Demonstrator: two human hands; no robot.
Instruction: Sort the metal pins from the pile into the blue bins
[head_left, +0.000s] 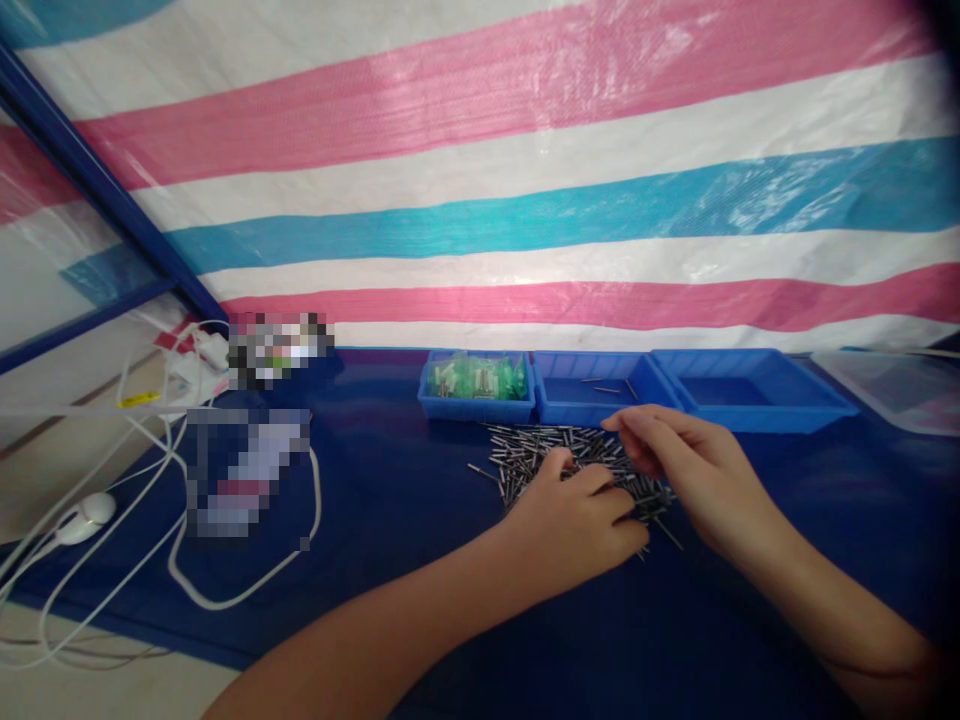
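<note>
A heap of thin metal pins (525, 450) lies on the dark blue table in front of a row of blue bins. My left hand (577, 515) rests over the near side of the heap, its fingers apart and bent down toward the pins. To the right, my right hand (694, 465) is raised in front of the middle bin (600, 405), thumb and fingers pressed together. Whatever is between those fingertips is too small or hidden to make out. A few loose pins lie inside the middle bin.
The left bin (480, 408) holds green-and-clear bags of small parts. Right of the middle one stands another blue bin (750, 415), beside a clear plastic lid or tray (885, 390). White cables (319, 500) and a white mouse (86, 517) lie at left. A striped sheet (480, 230) hangs behind.
</note>
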